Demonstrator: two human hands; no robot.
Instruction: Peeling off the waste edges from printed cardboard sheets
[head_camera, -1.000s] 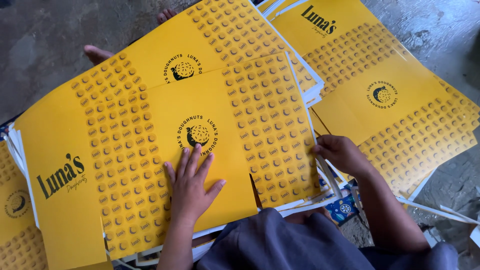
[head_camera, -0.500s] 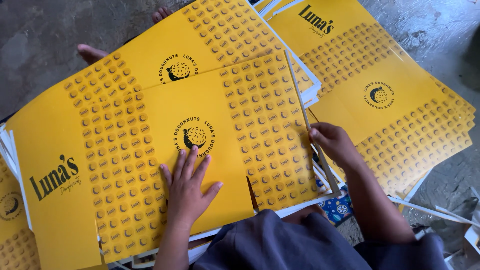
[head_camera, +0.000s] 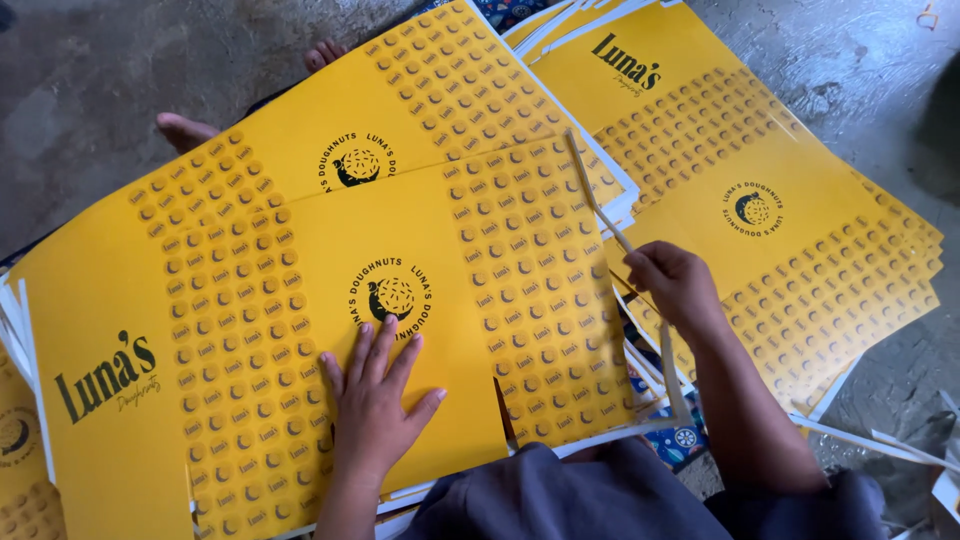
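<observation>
Concrete floor; left hand flattens diagonal yellow sheet.

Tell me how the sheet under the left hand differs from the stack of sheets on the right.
The top sheet lies over the lap with the left hand flat on it; the right stack sits on the floor, untouched. The top sheet shows singly; the right stack shows many layered edges. Both are yellow with dark dotted bands and round emblems.
</observation>
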